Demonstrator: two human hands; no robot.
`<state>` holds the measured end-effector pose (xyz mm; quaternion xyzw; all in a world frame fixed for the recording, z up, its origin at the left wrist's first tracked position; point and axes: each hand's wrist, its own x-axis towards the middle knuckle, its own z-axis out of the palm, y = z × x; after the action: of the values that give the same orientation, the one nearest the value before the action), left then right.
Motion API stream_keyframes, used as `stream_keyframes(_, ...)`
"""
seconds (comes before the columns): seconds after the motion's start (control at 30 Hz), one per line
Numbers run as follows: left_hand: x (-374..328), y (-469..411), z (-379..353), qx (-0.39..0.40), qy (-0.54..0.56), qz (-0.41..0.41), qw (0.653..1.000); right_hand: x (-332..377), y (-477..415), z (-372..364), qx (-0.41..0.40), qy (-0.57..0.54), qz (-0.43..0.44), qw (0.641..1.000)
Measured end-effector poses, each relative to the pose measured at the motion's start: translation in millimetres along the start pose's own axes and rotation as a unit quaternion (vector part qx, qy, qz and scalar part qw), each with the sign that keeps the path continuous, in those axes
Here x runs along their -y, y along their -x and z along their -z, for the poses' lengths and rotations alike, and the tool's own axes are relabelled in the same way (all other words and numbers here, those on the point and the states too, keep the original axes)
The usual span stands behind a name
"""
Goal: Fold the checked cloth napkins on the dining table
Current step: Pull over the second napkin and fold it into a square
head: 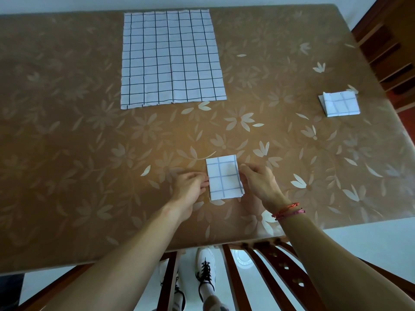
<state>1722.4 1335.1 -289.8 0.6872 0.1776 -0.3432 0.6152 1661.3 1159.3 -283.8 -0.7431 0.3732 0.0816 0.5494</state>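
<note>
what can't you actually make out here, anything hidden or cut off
All in the head view:
- Whether the left hand and right hand pinch or just touch the small folded napkin: the hands' own backs hide the fingertips.
- Its layer count: only the top face shows.
- Far edge of the flat napkin: it meets the far rim of the table, overhang unclear.
- The chair at upper right: cut off by the frame edge.

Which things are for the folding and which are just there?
Folding: small folded checked napkin, pinched by left hand and right hand; big flat checked napkin; far-right folded checked napkin.
Just there: brown wooden chair; white laced shoes.
</note>
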Motion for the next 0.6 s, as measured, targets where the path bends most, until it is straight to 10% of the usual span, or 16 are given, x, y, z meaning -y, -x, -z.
stream_keyframes(0.6, -19.9, 33.5, 50.3, 0.016, -0.142, -0.087, 0.986, 28.3, 37.5, -1.1, -0.022, 0.043, 0.04, 0.998)
